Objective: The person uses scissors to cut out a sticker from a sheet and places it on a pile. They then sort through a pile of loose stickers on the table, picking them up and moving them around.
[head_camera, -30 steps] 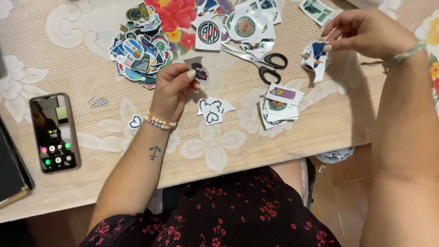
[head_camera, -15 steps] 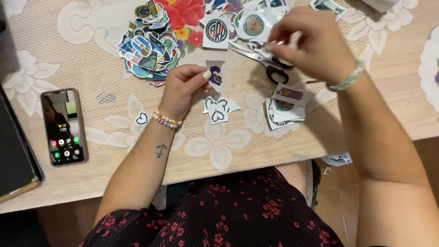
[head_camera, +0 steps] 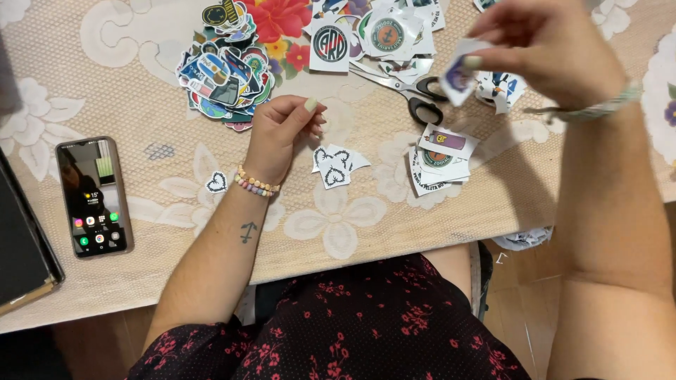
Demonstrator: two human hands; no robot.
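My right hand (head_camera: 546,46) is raised over the table at the upper right and pinches a small paper sticker (head_camera: 459,69) with a purple picture on it. My left hand (head_camera: 282,134) rests on the lace tablecloth (head_camera: 141,91) with its fingers curled and touching; I see nothing in it. Just right of it lie white cut-outs with black heart outlines (head_camera: 334,166). Black-handled scissors (head_camera: 412,95) lie between the two hands. A small stack of cut stickers (head_camera: 438,158) sits below my right hand.
A pile of colourful stickers (head_camera: 225,74) lies at the back left, more white-backed stickers (head_camera: 373,32) at the back middle. A smartphone (head_camera: 93,195) with a lit screen lies at the left, a dark book (head_camera: 21,253) beside it. One heart sticker (head_camera: 216,182) sits by my left wrist.
The sticker held by my left hand has passed to my right hand, which has lifted it up and to the right. My left hand now rests curled on the cloth.
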